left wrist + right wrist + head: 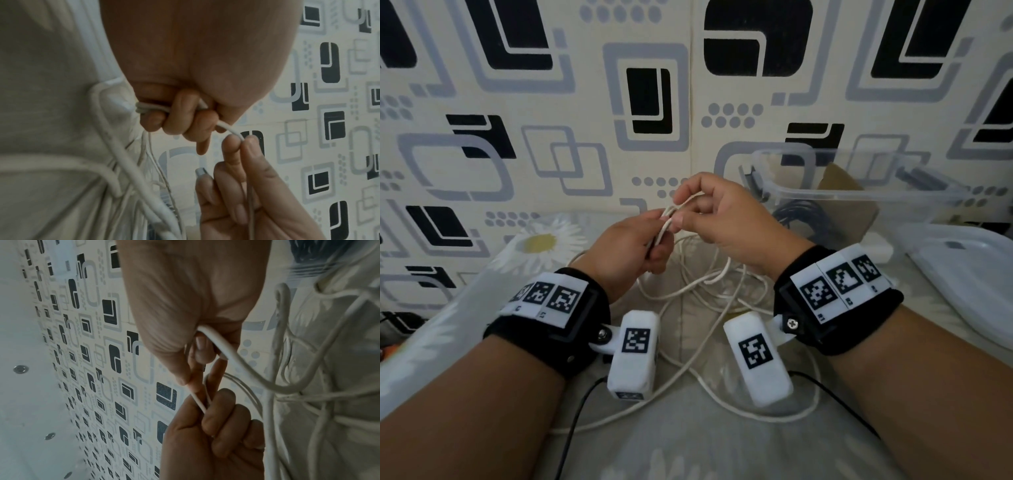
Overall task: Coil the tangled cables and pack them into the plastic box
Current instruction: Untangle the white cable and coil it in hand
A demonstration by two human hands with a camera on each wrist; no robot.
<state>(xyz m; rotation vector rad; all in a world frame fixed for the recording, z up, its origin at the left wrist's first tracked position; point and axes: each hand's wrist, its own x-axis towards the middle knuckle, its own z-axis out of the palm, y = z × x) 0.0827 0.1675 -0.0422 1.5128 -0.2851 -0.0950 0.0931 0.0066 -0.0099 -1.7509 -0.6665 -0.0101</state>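
Note:
A tangle of white cable point(702, 284) lies on the pale bedding between my wrists. My left hand point(633, 243) is curled round a few gathered strands of it point(152, 108). My right hand point(709, 212) pinches the same white cable just beyond the left fist point(238, 134), thumb and forefinger closed on it point(216, 344). Both hands meet above the tangle, close to the patterned wall. The clear plastic box point(859, 195) stands at the right with a dark blue cable point(796, 219) inside it.
The box's clear lid point(969, 274) lies at the far right on the bed. A brown cardboard piece point(849, 205) shows through the box. A black lead point(575, 421) runs from the left wrist camera. The black-and-grey patterned wall point(551, 102) closes off the back.

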